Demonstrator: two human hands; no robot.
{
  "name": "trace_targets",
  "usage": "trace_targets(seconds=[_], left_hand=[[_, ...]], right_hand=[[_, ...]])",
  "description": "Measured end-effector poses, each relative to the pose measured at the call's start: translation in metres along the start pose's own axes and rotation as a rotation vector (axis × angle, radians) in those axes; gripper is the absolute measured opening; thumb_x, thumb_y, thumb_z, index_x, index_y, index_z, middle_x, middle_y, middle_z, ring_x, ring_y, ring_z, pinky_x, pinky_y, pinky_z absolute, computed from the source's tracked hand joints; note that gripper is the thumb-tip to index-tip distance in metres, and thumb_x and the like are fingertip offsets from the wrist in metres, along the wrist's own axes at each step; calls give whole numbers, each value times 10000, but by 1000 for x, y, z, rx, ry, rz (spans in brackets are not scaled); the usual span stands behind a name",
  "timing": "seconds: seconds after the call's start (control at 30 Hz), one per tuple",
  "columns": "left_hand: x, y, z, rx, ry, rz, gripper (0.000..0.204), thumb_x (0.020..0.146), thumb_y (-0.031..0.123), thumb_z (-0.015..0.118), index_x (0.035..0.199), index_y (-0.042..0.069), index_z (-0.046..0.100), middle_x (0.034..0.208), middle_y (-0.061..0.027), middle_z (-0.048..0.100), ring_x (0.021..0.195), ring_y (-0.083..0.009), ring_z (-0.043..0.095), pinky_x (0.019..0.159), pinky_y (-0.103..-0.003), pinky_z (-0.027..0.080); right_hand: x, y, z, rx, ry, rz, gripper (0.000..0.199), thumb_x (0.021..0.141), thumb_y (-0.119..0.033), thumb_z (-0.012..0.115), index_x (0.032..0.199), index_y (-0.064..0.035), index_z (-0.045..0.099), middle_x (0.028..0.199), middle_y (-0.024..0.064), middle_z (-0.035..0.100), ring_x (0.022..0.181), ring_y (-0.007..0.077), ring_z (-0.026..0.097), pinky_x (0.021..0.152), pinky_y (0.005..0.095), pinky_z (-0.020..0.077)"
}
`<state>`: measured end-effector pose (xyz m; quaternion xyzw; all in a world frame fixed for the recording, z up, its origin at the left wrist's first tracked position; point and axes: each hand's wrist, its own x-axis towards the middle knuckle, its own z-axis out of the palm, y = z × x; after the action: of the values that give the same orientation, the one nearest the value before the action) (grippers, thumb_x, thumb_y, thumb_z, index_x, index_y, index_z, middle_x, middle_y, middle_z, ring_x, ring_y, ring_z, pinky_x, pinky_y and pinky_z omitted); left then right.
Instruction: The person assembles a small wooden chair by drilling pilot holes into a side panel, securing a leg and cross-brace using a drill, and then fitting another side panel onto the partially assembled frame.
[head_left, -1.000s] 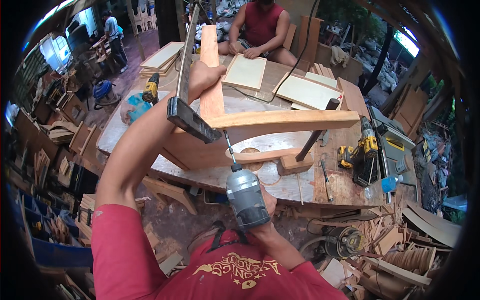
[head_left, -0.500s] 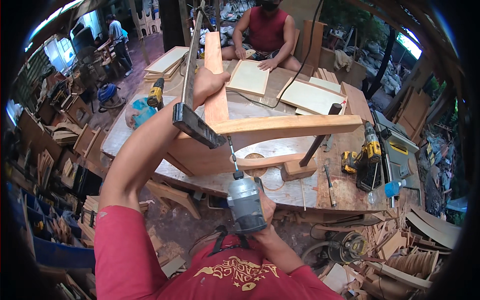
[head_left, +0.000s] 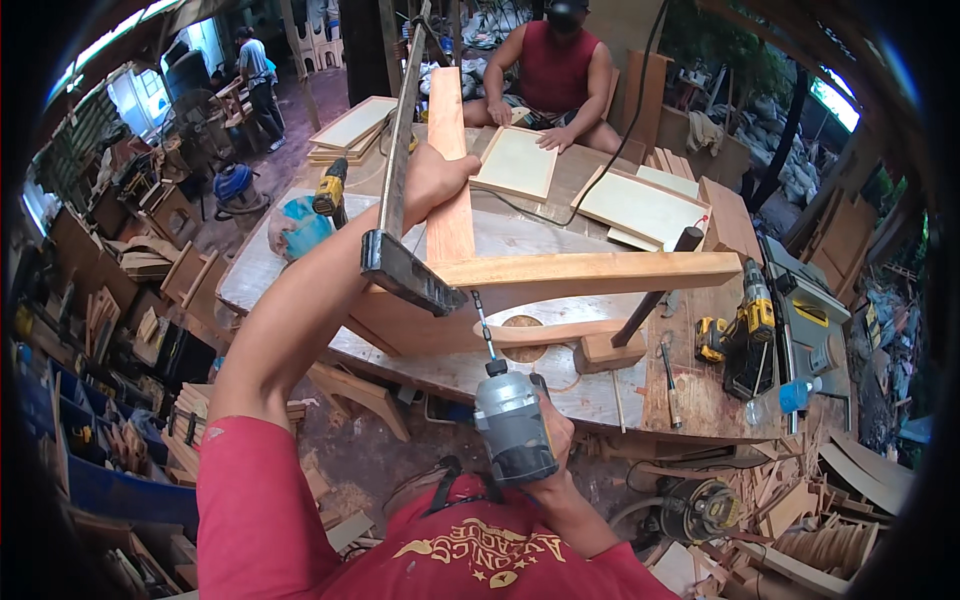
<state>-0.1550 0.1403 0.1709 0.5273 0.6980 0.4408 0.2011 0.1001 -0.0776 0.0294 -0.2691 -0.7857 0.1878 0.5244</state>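
Note:
My right hand [head_left: 557, 440] is wrapped round a grey and black power driver [head_left: 515, 425]. Its long bit [head_left: 484, 325] points away from me, the tip at the near face of a curved wooden piece [head_left: 600, 268]. An upright wooden board [head_left: 450, 120] meets that piece, and my left hand [head_left: 440, 182] grips the board with fingers curled round it, partly hidden. Alongside my left forearm runs a long metal bar clamp [head_left: 400, 130], its black jaw [head_left: 412, 275] lying across the curved piece just left of the bit tip.
Across the workbench [head_left: 590, 400] sits a person in a sleeveless red top [head_left: 562, 65], hands on a framed panel [head_left: 518, 162]. A mallet [head_left: 605, 350], yellow drills [head_left: 757, 310] and a plastic bottle [head_left: 778, 400] lie on the right. Wood offcuts [head_left: 790, 480] cover the floor there.
The whole view has shifted, so everything sits slightly further right and lower. Both hands, the power driver and the wooden pieces keep about the same places relative to one another.

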Motion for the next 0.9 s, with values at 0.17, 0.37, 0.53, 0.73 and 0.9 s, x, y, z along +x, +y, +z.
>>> trace_targets(seconds=[0.17, 0.37, 0.53, 0.73, 0.9], left_hand=[[-1, -4, 1, -20, -5, 8, 506, 808, 300, 747, 1049, -139, 681, 826, -190, 720, 653, -255, 718, 602, -409, 571], [-5, -2, 0, -10, -11, 10, 502, 809, 300, 745, 1046, -138, 681, 816, -190, 720, 656, -256, 722, 598, -411, 571], [-6, 3, -2, -14, -28, -14, 508, 819, 302, 745, 1062, -139, 680, 815, -190, 721, 660, -255, 723, 602, -405, 570], [1, -4, 2, -1, -28, -22, 503, 839, 310, 740, 1085, -125, 686, 824, -170, 722, 676, -238, 714, 639, -396, 567], [10, -14, 2, 43, -61, 8, 521, 868, 315, 726, 1162, -112, 672, 871, -128, 712, 717, -209, 680, 667, -382, 545]], right_hand=[[2, -8, -5, -73, -35, 86, 549, 812, -192, 814, 1257, 69, 626, 1044, 206, 738, 872, 326, 759, 755, 419, 616], [5, -2, -14, -47, -87, -10, 649, 829, -203, 809, 1334, 110, 549, 990, 204, 742, 814, 339, 754, 709, 422, 602], [4, 1, -10, -8, 21, -1, 663, 806, -309, 835, 1277, 90, 594, 959, 214, 742, 840, 348, 758, 730, 404, 607], [6, 10, 2, 1, 35, -65, 653, 808, -321, 835, 1267, 83, 608, 983, 215, 747, 842, 350, 758, 742, 421, 609], [6, 8, -3, 0, -6, -12, 614, 811, -203, 839, 1273, 117, 592, 1098, 236, 740, 935, 350, 765, 838, 421, 619]])
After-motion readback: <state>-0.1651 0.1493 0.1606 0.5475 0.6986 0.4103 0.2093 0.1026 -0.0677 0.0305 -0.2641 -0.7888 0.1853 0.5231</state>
